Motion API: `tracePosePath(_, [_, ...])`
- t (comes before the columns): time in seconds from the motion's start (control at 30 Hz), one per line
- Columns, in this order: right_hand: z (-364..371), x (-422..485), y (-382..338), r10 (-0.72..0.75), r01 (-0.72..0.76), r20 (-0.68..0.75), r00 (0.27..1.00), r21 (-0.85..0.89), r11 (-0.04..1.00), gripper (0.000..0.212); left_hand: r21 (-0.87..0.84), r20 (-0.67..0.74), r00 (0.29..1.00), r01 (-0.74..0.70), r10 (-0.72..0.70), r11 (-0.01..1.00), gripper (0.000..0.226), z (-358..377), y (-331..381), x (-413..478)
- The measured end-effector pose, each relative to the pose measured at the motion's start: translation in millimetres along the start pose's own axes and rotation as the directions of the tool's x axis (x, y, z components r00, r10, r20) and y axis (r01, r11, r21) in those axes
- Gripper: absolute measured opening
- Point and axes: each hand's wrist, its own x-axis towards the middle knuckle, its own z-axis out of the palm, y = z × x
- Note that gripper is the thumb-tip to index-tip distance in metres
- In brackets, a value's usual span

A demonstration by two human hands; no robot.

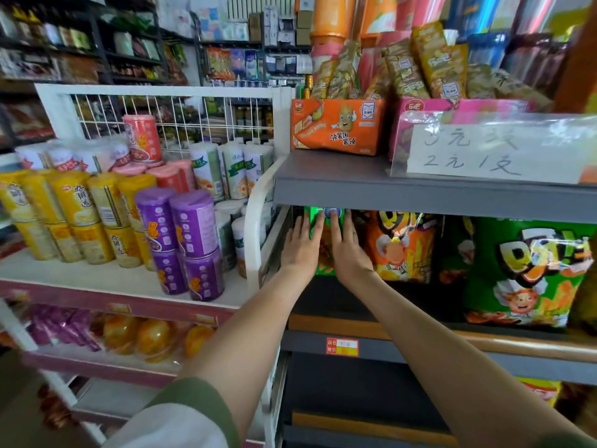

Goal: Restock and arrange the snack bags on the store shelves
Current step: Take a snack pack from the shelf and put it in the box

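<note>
**A:** What is being handled?

**B:** A green snack bag (324,270). It stands upright at the far left end of the middle shelf (323,302), just under the grey shelf above (420,189).

**A:** And the hands?

**B:** The left hand (302,244) and right hand (347,250) lie side by side on the bag's front. Each grip is wide, with fingers straight and flat against the bag, not curled round it. A strip of bag shows between them.

**A:** Which step is this?

**B:** It looks like arranging: pressing the bag back and squaring it up. The next move probably calls for an even push, keeping it clear of the orange bag (400,247) just to its right. A larger green bag (529,276) stands further along.
</note>
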Motion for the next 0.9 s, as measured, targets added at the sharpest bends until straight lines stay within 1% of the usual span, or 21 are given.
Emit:
tracePosePath(0.07, [-3.3, 0.9, -2.1, 0.049, -0.049, -0.003, 0.999, -0.117, 0.992, 0.098, 0.091, -0.06, 0.998, 0.039, -0.034, 0.995, 0.084, 2.9, -0.7, 1.4])
tracePosePath(0.13, [-3.6, -1.0, -4.1, -0.013, 0.007, -0.03, 0.999, -0.185, 0.983, 0.1, 0.129, -0.103, 0.994, 0.048, -0.035, 0.991, 0.088, 5.5, -1.8, 1.0])
tracePosePath(0.2, [-2.1, -3.6, -3.8, -0.077, 0.074, 0.001, 0.997, -0.263, 0.962, 0.099, 0.141, -0.096, 0.995, 0.013, 0.0, 0.99, 0.089, 6.7, -3.2, 0.0])
tracePosePath(0.23, [-1.0, -4.2, -3.4, -0.082, 0.088, 0.034, 0.996, -0.27, 0.959, 0.099, 0.143, -0.074, 0.997, -0.003, 0.014, 0.99, 0.088, 7.5, -4.5, -0.9])
tracePosePath(0.3, [-0.2, -5.3, -4.6, -0.067, 0.089, 0.097, 0.993, -0.241, 0.966, 0.099, 0.136, -0.04, 0.999, -0.005, 0.01, 0.991, 0.083, 10.5, -7.4, -3.0])
tracePosePath(0.37, [-1.9, -7.3, -6.5, -0.061, 0.084, 0.116, 0.991, -0.203, 0.976, 0.1, 0.128, -0.038, 0.999, 0.018, -0.013, 0.992, 0.078, 12.2, -8.0, -6.7])
tracePosePath(0.4, [-3.6, -9.4, -7.2, -0.064, 0.086, 0.12, 0.991, -0.187, 0.979, 0.101, 0.114, -0.032, 0.999, 0.024, -0.02, 0.993, 0.078, 11.6, -6.3, -9.5])
tracePosePath(0.47, [-9.0, -17.8, -8.2, -0.079, 0.098, 0.122, 0.989, -0.156, 0.983, 0.099, 0.061, -0.009, 0.999, 0.039, -0.039, 0.997, 0.085, 6.2, 0.4, -16.9])
tracePosePath(0.53, [-17.7, -31.1, -8.4, -0.114, 0.123, 0.11, 0.987, -0.086, 0.989, 0.093, 0.005, 0.007, 0.998, 0.068, -0.068, 0.998, 0.089, -3.0, 10.7, -28.5])
tracePosePath(0.6, [-28.6, -48.1, -6.5, -0.143, 0.141, 0.078, 0.987, 0.027, 0.99, 0.083, -0.066, -0.023, 0.997, 0.073, -0.074, 0.995, 0.08, -12.8, 22.9, -45.3])
tracePosePath(0.63, [-34.8, -57.7, -4.3, -0.155, 0.151, 0.051, 0.987, 0.085, 0.985, 0.078, -0.116, -0.09, 0.994, 0.046, -0.057, 0.992, 0.071, -14.9, 29.4, -56.0])
tracePosePath(0.7, [-43.6, -78.4, 4.1, -0.188, 0.189, -0.021, 0.982, 0.16, 0.969, 0.067, -0.207, -0.292, 0.956, -0.042, -0.021, 0.977, 0.053, -13.8, 42.1, -80.1])
tracePosePath(0.73, [-45.7, -90.4, 9.7, -0.213, 0.224, -0.08, 0.974, 0.169, 0.96, 0.061, -0.253, -0.358, 0.934, -0.079, -0.018, 0.964, 0.051, -10.8, 49.0, -93.7])
tracePosePath(0.8, [-43.9, -117.5, 23.0, -0.268, 0.307, -0.217, 0.939, 0.172, 0.936, 0.05, -0.304, -0.401, 0.916, -0.134, 0.001, 0.943, 0.053, -0.7, 64.6, -123.6])
tracePosePath(0.83, [-41.2, -133.5, 30.2, -0.288, 0.339, -0.256, 0.923, 0.182, 0.923, 0.047, -0.322, -0.405, 0.914, -0.156, 0.013, 0.934, 0.052, 5.2, 73.9, -139.2])
tracePosePath(0.9, [-33.4, -169.1, 46.2, -0.334, 0.397, -0.283, 0.899, 0.207, 0.894, 0.045, -0.397, -0.38, 0.925, -0.179, 0.017, 0.9, 0.05, 21.3, 91.5, -170.3])
